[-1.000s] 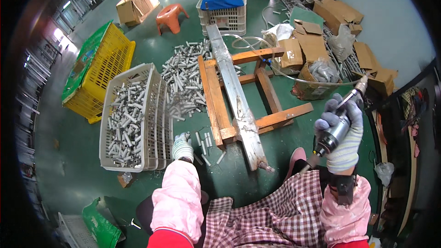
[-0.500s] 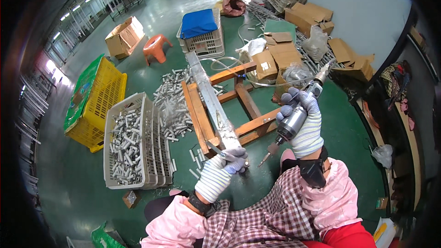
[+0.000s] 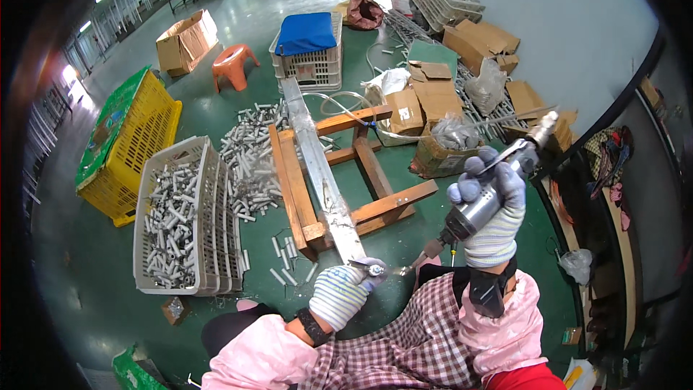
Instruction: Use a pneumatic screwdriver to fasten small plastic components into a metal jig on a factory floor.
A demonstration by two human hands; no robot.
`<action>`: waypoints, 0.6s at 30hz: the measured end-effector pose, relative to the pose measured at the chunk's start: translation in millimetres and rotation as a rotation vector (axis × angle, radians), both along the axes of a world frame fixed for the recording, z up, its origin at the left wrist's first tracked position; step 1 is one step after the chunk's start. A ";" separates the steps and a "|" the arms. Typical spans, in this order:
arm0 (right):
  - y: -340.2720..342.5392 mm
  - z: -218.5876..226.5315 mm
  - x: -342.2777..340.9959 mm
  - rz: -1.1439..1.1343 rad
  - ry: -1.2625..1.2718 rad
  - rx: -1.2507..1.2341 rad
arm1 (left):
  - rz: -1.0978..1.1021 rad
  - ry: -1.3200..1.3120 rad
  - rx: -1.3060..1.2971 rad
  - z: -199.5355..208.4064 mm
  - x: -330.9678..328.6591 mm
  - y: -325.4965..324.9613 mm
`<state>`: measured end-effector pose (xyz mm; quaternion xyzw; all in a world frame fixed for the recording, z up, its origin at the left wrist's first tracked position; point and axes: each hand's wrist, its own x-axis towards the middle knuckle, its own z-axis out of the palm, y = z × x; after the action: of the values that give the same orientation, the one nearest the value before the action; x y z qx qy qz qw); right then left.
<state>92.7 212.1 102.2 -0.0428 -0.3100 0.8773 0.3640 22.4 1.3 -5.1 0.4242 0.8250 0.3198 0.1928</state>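
Note:
Gloved in white with stripes, my left hand [image 3: 339,295] is closed on a small metal part [image 3: 376,269] at the near end of a long grey metal bar [image 3: 328,191]. The bar lies across a wooden frame [image 3: 372,162]. My right hand [image 3: 498,224], in a matching glove, grips a silver-and-black air grinder [image 3: 473,214]. Its thin bit points left and down toward the part. Bit and part are very close; I cannot tell if they touch. My left fingers hide some of the part.
A white crate [image 3: 191,224] full of short metal tubes stands left, with a pile of loose tubes [image 3: 253,155] beside it. Behind are a yellow crate [image 3: 133,152], an orange stool [image 3: 234,66] and a blue-topped crate [image 3: 307,65]. Cardboard boxes [image 3: 440,97] crowd the right.
The grinder has swung so that its bit comes close to the part in my left hand. My left hand has turned, bringing the part's end toward the bit. The view has shifted slightly.

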 end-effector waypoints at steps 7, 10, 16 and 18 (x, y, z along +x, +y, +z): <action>-4.3 21.5 12.6 -0.063 0.149 0.196 | -0.012 0.108 -0.008 -8.2 -0.3 -1.4; -24.1 19.0 8.7 -0.035 0.139 0.213 | -0.019 0.118 -0.002 -12.0 -1.2 -2.4; -47.5 11.6 0.4 -0.010 0.029 0.205 | -0.041 0.147 -0.019 -8.3 -2.3 -2.1; -49.6 8.9 -2.4 -0.031 0.013 0.262 | -0.035 0.141 -0.008 -4.7 -2.3 -1.7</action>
<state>90.3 162.5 111.1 0.0061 -0.4189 0.8237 0.3822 20.2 -0.3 -9.8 0.4593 0.8302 0.2823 0.1416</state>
